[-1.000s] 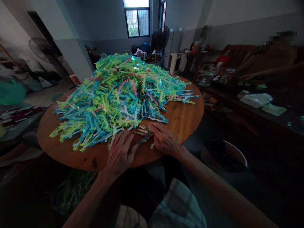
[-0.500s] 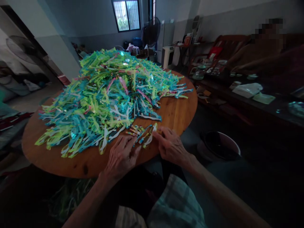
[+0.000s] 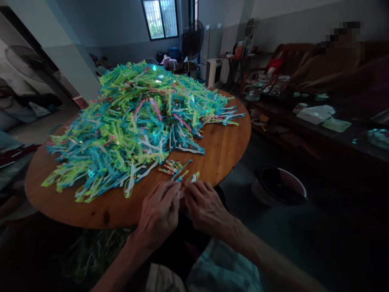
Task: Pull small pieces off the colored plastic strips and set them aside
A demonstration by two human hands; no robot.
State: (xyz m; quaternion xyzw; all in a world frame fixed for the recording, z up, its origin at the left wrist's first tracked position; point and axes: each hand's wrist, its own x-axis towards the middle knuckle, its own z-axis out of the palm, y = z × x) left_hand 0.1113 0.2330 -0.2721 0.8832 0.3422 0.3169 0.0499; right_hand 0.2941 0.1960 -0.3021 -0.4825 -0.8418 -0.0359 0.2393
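Observation:
My left hand (image 3: 160, 207) and my right hand (image 3: 204, 207) meet at the near edge of the round wooden table (image 3: 226, 142), fingertips nearly touching. Both are closed in a pinch. A yellow and white plastic strip (image 3: 195, 177) sticks out beyond my right fingers, which grip its near part. Whatever the left fingers pinch is hidden behind them. Just past my hands lie several short, colourful banded pieces (image 3: 170, 166) and a thin blue strip (image 3: 182, 169). A large heap of green, blue, white and pink plastic strips (image 3: 130, 121) covers much of the table.
On the floor to the right stands a bucket (image 3: 279, 186) with a dark liner. A low dark table (image 3: 343, 134) at the right carries jars and a plastic bag (image 3: 316, 114); a person (image 3: 337, 65) sits behind it. More strips (image 3: 94, 251) lie below the table at left.
My hands have come together and drawn back towards the table's near edge. The yellow and white strip has moved nearer with my right hand.

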